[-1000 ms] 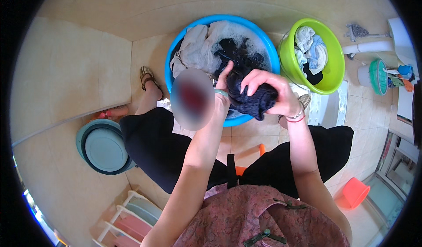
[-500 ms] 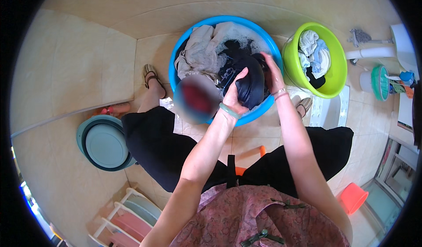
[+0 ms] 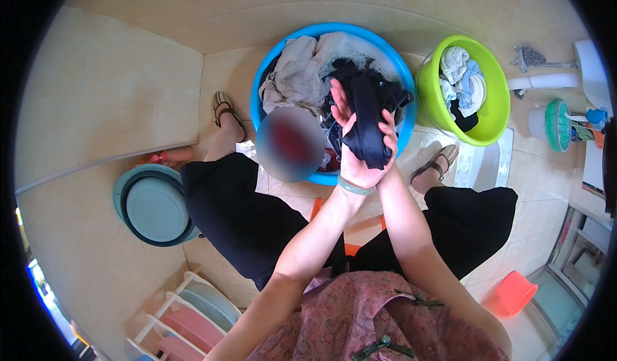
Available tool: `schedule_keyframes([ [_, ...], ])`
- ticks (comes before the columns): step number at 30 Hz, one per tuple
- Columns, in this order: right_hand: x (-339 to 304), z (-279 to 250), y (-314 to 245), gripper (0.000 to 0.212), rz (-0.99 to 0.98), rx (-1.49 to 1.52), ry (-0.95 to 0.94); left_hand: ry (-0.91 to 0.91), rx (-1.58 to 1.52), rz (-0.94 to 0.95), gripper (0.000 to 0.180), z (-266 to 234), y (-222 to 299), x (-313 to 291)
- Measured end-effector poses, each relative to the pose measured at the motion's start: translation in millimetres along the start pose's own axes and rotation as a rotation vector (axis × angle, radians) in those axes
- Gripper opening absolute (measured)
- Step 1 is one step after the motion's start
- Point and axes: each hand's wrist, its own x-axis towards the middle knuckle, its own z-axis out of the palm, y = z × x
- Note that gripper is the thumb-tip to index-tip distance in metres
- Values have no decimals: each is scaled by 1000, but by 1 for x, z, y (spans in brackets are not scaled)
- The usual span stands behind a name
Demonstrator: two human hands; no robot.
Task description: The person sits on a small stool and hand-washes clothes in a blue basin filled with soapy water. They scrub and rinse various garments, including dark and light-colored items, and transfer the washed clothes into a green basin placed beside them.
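Observation:
A large blue basin [image 3: 403,72] holds soapy water and laundry. In it lie a beige-grey garment [image 3: 292,72] on the left and suds at the back right. Over the near right part of the basin I hold a wet dark garment [image 3: 367,107] between both hands. My left hand [image 3: 355,158] is under and beside its near end, thumb and fingers pointing up along it. My right hand [image 3: 389,144] has its fingers curled round the cloth from the right. The garment's far end hangs onto the dark laundry in the basin. A blurred round patch hides the basin's near left.
Right of the basin stands a lime green bucket [image 3: 500,97] with white, light blue and black clothes. A squat toilet [image 3: 485,168] lies beyond it. Stacked teal basins [image 3: 157,213] lean at the left wall. A white rack [image 3: 157,325] and a coral bucket [image 3: 517,293] stand nearer.
My hands have come closer together, the right one moving left and nearer to me. The dark garment has gone from a bunched ball to a longer, upright folded strip.

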Motion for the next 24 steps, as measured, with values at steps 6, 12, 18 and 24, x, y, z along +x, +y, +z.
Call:
schedule_keyframes([
  [6, 4, 66, -23, 44, 46, -322, -105, 175, 452, -47, 48, 27, 10, -14],
  [12, 23, 74, -53, 38, 455, -554, 12, 631, 1278, 43, 41, 44, 4, -21],
  [18, 26, 92, -47, 30, 229, -961, 262, 637, 1830, 237, 44, 24, 27, -5],
  [24, 32, 87, -37, 27, -121, -1517, 107, 728, 2391, 204, 48, 13, 48, 1],
])
